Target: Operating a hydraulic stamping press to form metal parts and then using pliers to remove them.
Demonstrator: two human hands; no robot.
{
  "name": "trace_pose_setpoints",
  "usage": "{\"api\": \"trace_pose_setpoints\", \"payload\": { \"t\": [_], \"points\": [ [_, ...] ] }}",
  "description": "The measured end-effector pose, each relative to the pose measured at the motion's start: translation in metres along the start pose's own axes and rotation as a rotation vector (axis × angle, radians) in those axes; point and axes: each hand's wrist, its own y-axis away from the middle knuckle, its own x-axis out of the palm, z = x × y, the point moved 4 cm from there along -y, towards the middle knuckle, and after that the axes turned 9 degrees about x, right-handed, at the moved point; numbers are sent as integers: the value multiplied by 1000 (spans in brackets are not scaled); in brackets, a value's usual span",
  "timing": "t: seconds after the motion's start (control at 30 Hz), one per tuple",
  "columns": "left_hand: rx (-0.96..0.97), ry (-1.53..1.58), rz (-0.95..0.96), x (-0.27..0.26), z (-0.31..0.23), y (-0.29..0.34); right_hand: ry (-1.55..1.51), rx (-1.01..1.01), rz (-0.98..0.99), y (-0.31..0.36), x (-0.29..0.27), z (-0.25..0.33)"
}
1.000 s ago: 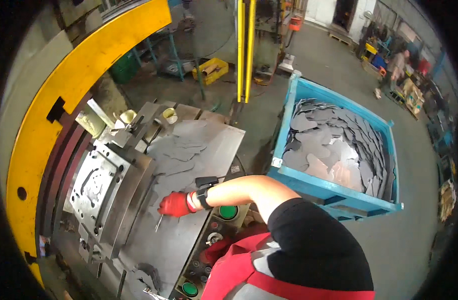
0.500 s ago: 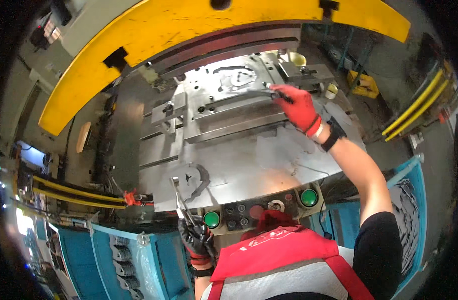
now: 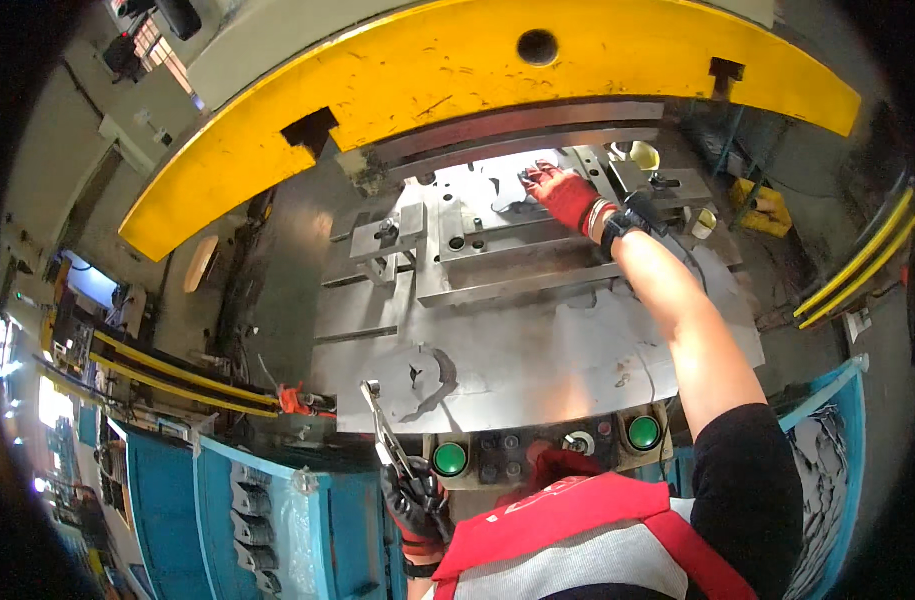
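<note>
No words, numbers or signs can be read with certainty. White lettering (image 3: 521, 509) stands on the upper part of the person's red apron (image 3: 603, 500), running at a slant near its top edge; it is foreshortened and too blurred to make out. On the dark control panel (image 3: 502, 456), between the left green button (image 3: 450, 459) and the right green button (image 3: 645, 432), any markings around the small round controls are too small to tell.
</note>
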Motion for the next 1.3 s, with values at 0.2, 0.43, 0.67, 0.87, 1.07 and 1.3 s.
{"api": "trace_pose_setpoints", "payload": {
  "t": [0.2, 0.43, 0.67, 0.87, 1.07, 1.3],
  "points": [
    [33, -33, 27, 4, -3, -2, 60, 9, 194, 5, 9, 3],
    [330, -142, -11, -33, -5, -18, -164, 187, 224, 15, -61, 18],
    [288, -306, -281, -156, 24, -55, -632, 463, 74, 178, -136, 28],
    [244, -415, -421, -206, 39, -69, -588, 524, -32, 125, -128, 1],
    [282, -465, -527, -278, 59, -68, -311, 638, 465, 21, -28, -9],
    [269, -495, -602, -335, 83, -52, -259, 580, 609, 23, -15, 5]
  ]
}}
